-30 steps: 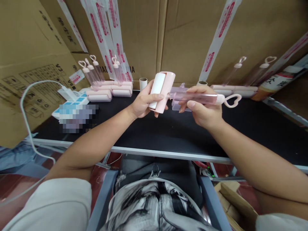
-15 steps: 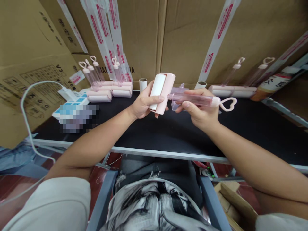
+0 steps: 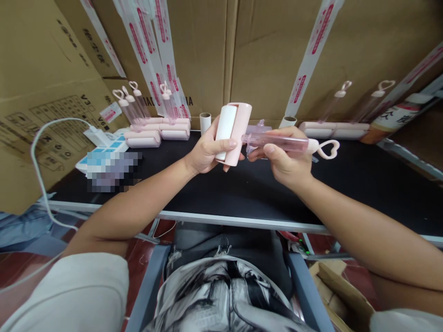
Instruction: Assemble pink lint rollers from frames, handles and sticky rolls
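Pink roller head (image 3: 238, 131) fills curled left hand (image 3: 206, 151); right hand (image 3: 290, 164) clasps handle (image 3: 278, 141).

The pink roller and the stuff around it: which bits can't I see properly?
In the head view:
- Some left hand fingertips: hidden behind the pink roller.
- Clear purple piece: partly hidden by the pink handle and right hand.
- Whatever is beside the power strip: covered by blurry squares.
- Floor box: cut off by the bottom edge.

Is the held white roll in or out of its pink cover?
In: pink cover shows at both ends of the white roll.
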Demonstrator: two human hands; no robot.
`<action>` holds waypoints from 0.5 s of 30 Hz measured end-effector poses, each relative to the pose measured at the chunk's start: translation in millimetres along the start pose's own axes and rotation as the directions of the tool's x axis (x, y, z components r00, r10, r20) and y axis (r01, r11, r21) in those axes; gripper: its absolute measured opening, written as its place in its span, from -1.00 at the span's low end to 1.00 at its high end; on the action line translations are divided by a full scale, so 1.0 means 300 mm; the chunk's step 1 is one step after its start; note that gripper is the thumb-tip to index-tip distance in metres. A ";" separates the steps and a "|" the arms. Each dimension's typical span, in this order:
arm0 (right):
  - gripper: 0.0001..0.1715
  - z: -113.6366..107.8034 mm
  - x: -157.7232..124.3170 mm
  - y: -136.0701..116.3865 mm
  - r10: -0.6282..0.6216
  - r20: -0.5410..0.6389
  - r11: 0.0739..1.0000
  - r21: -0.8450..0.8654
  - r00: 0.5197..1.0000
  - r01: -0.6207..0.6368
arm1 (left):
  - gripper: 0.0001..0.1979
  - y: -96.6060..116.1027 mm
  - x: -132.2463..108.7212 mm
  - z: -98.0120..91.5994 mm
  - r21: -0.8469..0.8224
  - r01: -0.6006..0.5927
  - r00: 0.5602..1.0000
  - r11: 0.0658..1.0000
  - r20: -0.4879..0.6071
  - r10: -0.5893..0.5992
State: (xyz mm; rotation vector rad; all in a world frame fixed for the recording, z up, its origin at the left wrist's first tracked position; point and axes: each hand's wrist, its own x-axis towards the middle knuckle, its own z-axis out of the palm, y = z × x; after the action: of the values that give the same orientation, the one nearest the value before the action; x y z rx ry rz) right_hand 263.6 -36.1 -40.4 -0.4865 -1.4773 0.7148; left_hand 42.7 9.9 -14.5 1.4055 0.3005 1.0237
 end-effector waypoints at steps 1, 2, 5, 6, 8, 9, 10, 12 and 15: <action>-0.63 0.000 0.000 0.000 -0.005 0.001 1.000 0.010 1.000 0.005 | -0.09 0.004 -0.001 0.004 -0.007 0.002 1.000 1.000 0.002 -0.002; -0.64 0.001 0.000 0.000 -0.013 -0.001 1.000 0.015 1.000 0.013 | -0.08 0.006 -0.002 0.007 -0.011 0.001 1.000 1.000 0.001 -0.001; -0.65 0.003 -0.002 -0.003 -0.041 -0.013 0.999 -0.011 0.999 0.041 | -0.07 0.006 -0.004 0.013 -0.003 -0.007 1.000 1.000 -0.013 0.007; -0.65 0.003 -0.003 -0.003 -0.049 -0.016 0.998 -0.031 0.999 0.048 | -0.06 0.004 -0.006 0.015 0.006 -0.013 1.000 1.000 -0.024 0.013; -0.64 0.001 -0.005 -0.002 -0.065 -0.021 0.995 -0.080 0.998 0.063 | -0.03 0.001 -0.009 0.019 0.033 -0.030 0.998 0.999 -0.052 0.031; -0.64 -0.001 -0.006 0.000 -0.071 -0.020 0.992 -0.103 0.997 0.069 | -0.01 0.001 -0.011 0.022 0.049 -0.038 0.997 0.998 -0.062 0.041; -0.63 -0.003 -0.006 0.002 -0.077 -0.015 0.990 -0.121 0.997 0.075 | -0.01 0.001 -0.013 0.024 0.063 -0.044 0.997 0.997 -0.067 0.048; -0.61 -0.006 -0.006 0.007 -0.086 -0.003 0.988 -0.130 0.996 0.085 | -0.04 0.001 -0.015 0.026 0.082 -0.046 0.997 0.996 -0.057 0.051; -0.60 -0.009 -0.004 0.010 -0.097 0.003 0.990 -0.098 0.995 0.097 | -0.11 -0.001 -0.013 0.020 0.092 -0.040 0.999 0.995 -0.023 0.042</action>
State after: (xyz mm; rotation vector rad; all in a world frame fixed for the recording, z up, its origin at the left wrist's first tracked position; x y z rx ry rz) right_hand 265.9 -34.6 -43.6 -0.4863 -1.5288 0.5667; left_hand 44.9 3.1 -15.0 1.4873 0.3414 1.0731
